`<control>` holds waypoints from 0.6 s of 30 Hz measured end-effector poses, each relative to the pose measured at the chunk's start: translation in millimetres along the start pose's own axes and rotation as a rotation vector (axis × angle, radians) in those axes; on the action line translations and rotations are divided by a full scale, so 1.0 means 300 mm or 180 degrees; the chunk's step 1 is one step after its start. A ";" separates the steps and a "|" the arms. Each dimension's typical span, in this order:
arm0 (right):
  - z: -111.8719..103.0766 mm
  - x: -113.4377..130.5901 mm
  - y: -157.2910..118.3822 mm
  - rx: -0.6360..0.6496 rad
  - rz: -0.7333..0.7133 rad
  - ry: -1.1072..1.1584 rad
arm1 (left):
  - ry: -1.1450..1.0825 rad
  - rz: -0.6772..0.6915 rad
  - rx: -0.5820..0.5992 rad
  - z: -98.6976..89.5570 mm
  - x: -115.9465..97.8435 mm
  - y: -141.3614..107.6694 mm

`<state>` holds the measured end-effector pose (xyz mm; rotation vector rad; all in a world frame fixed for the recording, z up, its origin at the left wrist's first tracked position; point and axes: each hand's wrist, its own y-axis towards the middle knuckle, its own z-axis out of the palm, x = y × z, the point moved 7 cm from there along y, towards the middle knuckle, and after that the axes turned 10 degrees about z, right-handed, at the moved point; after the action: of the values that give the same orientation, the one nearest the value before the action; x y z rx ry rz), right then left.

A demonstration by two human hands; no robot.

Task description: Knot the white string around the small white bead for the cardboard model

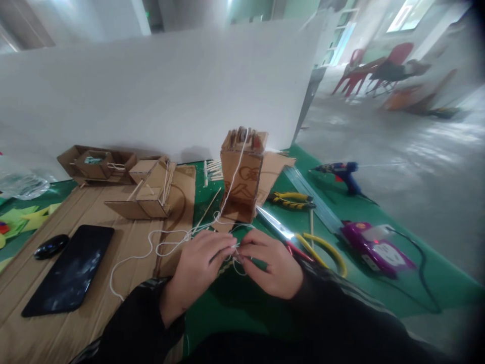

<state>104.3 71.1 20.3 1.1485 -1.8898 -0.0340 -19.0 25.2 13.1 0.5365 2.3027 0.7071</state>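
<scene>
My left hand [204,260] and my right hand [271,263] meet over the green table, fingertips pinched together on a thin white string [166,248]. A small loop of it hangs below the fingers. More string lies in loose curves to the left. One length runs up the front of a cardboard tower [244,177] and over the wheel-like discs [243,134] at its top. Just beyond my right hand lie scissors with a yellow handle [328,253]. What exactly sits between the fingertips is too small to make out.
Left, a cardboard sheet [125,247] bears a black phone [70,270], a mouse [51,246] and a cardboard model [147,194]. Yellow-black pliers [291,200], clear glue sticks [314,199], a blue glue gun [341,174] and a purple power strip [377,247] lie right. A white panel [151,96] stands behind.
</scene>
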 end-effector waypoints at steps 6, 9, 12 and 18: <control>0.032 -0.013 -0.010 0.0198 -0.0314 -0.0411 | 0.0282 0.0118 0.0480 0.044 0.002 -0.005; 0.040 -0.011 -0.009 0.0193 -0.0419 -0.0603 | 0.0312 0.0035 0.0611 0.057 0.003 -0.008; 0.033 -0.005 -0.006 0.0125 -0.0417 -0.0710 | 0.0231 -0.0153 0.0644 0.060 0.008 -0.007; 0.004 0.002 -0.003 -0.0089 -0.0357 -0.0645 | -0.0093 -0.0733 0.0549 0.041 0.025 0.001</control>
<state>104.1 69.6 19.6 1.2706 -1.9916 -0.2464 -15.5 33.6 2.0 0.3474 2.3624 0.3905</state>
